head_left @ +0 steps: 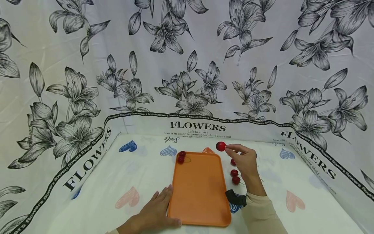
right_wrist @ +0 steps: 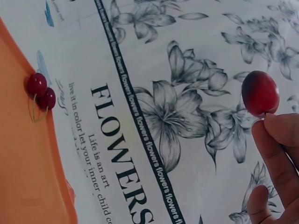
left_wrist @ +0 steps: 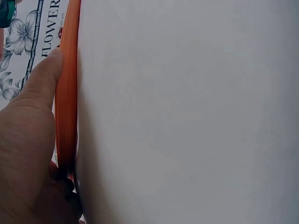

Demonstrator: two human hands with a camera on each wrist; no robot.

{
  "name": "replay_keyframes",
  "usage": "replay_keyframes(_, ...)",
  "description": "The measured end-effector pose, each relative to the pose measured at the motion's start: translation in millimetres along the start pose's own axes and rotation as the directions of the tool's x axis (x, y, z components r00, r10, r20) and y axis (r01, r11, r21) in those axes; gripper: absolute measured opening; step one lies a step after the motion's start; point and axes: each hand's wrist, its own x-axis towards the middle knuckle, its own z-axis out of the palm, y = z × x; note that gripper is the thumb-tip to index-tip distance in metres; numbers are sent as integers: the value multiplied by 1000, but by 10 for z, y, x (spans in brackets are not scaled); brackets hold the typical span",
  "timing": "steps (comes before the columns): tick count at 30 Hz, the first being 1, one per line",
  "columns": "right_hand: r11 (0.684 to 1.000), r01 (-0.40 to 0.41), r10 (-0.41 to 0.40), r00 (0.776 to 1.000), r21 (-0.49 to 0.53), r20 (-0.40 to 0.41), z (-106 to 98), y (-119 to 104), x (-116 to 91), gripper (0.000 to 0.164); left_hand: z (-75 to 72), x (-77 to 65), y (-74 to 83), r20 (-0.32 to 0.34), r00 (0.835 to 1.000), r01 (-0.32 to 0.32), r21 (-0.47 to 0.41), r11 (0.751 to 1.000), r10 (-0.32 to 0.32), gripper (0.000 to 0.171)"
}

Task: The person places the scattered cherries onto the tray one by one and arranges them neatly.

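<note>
My right hand (head_left: 243, 161) is raised beyond the tray's right side. Thumb and fingertip pinch a single red cherry (right_wrist: 260, 93) at its stem end, with the round fruit pointing away from the fingers. An orange rectangular tray (head_left: 200, 191) lies on the white cloth. At its near left corner, my left hand (head_left: 156, 206) touches the rim, fingers fairly straight along the left side and thumb along the near edge (left_wrist: 67, 102). A joined pair of dark red cherries (head_left: 181, 157) with green stems sits in the tray's far left corner.
More cherries (head_left: 235, 177) lie on the cloth right of the tray, some partly hidden behind the right hand and forearm. A black strap piece (head_left: 236, 198) is at the right wrist. Flower-printed cloth (head_left: 194, 87) rises behind and at both sides.
</note>
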Motion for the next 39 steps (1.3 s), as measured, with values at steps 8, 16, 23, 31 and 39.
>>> replay_keyframes(8, 999, 3, -5, 999, 39, 49, 269, 61, 33, 21, 2, -1, -11, 6, 1000, 3, -1, 1000, -3, 127)
replay_keyframes(16, 989, -58, 41, 992, 135, 122, 588, 244, 61, 21, 2, -9, -3, -13, 1000, -18, 15, 1000, 18, 126)
replay_keyframes(23, 983, -104, 83, 986, 149, 143, 817, 450, 59, 14, 2, 3, -4, 0, 1000, 7, 22, 1000, -7, 128)
replay_keyframes(31, 972, -223, 205, 960, 77, 192, 1059, 715, 56, 14, 2, 30, -12, 6, 1000, 28, 18, 999, -28, 128)
replay_keyframes(39, 956, -285, 294, 922, -73, 254, 1254, 909, -26, 24, -2, 46, -10, 27, 997, 70, -26, 997, -69, 132)
